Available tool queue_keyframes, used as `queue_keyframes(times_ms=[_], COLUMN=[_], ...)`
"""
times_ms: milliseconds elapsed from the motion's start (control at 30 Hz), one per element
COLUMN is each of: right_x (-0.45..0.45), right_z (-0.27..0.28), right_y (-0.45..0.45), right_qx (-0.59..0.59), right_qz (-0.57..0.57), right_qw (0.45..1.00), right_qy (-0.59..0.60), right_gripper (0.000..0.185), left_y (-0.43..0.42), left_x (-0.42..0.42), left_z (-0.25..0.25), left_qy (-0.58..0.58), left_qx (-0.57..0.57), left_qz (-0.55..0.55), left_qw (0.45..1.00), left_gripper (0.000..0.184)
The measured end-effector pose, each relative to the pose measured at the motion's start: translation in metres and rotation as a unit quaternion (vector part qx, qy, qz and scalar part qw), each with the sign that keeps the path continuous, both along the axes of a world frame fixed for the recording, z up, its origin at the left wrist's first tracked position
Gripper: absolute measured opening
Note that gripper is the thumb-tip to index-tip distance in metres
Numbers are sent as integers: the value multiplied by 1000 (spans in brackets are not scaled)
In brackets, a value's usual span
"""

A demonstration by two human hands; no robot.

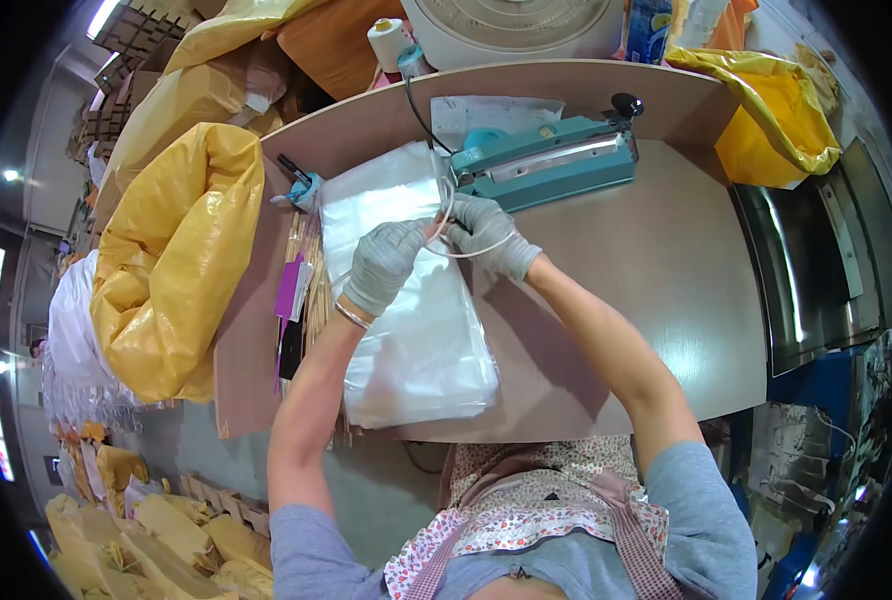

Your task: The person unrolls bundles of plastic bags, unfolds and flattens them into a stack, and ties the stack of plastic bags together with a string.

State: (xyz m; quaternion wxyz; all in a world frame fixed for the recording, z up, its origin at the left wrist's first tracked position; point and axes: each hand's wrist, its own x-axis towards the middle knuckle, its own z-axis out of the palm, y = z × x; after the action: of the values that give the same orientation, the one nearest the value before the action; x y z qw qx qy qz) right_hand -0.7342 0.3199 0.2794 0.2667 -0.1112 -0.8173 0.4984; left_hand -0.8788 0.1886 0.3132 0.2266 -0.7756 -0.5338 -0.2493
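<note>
Both my hands wear thin grey gloves and are close together over a stack of clear plastic bags (421,350). My left hand (384,264) is closed, its fingertips pinching a thin white cord (458,254) bent into loops. My right hand (490,236) grips the same cord from the other side, fingers curled. Just beyond my right hand stands a teal hand-operated impulse sealer (561,165) with a black knob at its far end. The cord's ends are hard to make out.
Thin wooden sticks (316,290) and a purple packet (289,288) lie left of the bags. A blue holder with a black pen (304,190) is at the table's left edge. Yellow sacks (181,260) flank the table (646,330); its raised back rim borders a fan (521,25).
</note>
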Motion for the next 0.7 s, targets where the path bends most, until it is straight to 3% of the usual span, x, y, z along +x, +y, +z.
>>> queue_keyframes(times_ms=[33, 100, 300, 400, 500, 567, 700], right_x=[3, 8, 8, 6, 18, 25, 53], right_z=[1, -1, -8, -6, 1, -7, -33], right_y=[-4, -9, -13, -11, -9, -9, -3], right_qx=[109, 124, -67, -45, -5, 101, 137], right_qz=[-61, -99, -93, -110, -107, -107, -124], right_qw=[992, 987, 993, 993, 994, 989, 981], right_qy=[34, 33, -5, 9, -13, 9, -51], right_gripper=[11, 10, 12, 11, 7, 10, 12], left_y=[1, 1, -2, -2, -5, -5, -28], left_x=[2, 3, 4, 2, 5, 6, -17], left_z=[2, 3, 3, 8, 28, 47, 62], left_qy=[23, 41, 101, 135, 198, 264, 172], left_qx=[-6, -11, -48, -67, -161, -221, -192], left_qz=[23, 46, 72, 99, 168, 137, 161], left_qw=[999, 998, 991, 984, 952, 929, 953], left_gripper=[22, 24, 16, 11, 8, 5, 4])
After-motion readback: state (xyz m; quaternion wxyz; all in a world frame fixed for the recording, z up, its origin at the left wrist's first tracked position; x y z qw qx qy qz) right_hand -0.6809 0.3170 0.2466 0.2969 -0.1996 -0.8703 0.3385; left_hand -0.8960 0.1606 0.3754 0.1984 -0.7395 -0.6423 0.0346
